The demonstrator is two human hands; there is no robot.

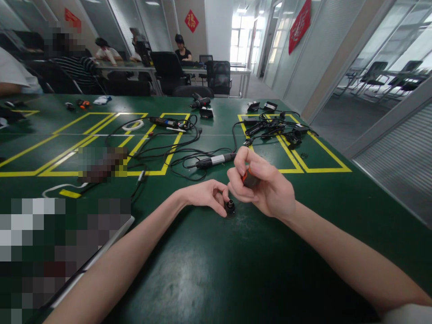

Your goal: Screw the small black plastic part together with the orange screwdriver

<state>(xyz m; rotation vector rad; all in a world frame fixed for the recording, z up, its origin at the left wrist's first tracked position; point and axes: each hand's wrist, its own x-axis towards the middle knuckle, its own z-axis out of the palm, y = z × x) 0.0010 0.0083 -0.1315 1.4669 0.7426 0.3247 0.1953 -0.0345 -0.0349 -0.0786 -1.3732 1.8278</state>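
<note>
On the green table (189, 270) stands a small round black part (230, 207) with a short upright stem. The thumb and fingers of my left hand (211, 196) close around its left side and hold it at the tabletop. Just above and to the right, my right hand (266, 184) is raised off the table, its fingers curled round a small dark and orange object (249, 178). Most of that object is hidden by the fingers. The two hands are close together but apart.
Beyond my hands lies a black and silver pen-like tool (216, 160) with looping cables. A tangle of black cables (280, 128) sits at back right, a second corded tool (167, 122) at back left. A blurred laptop-like object (67, 252) is near left. People sit farther back.
</note>
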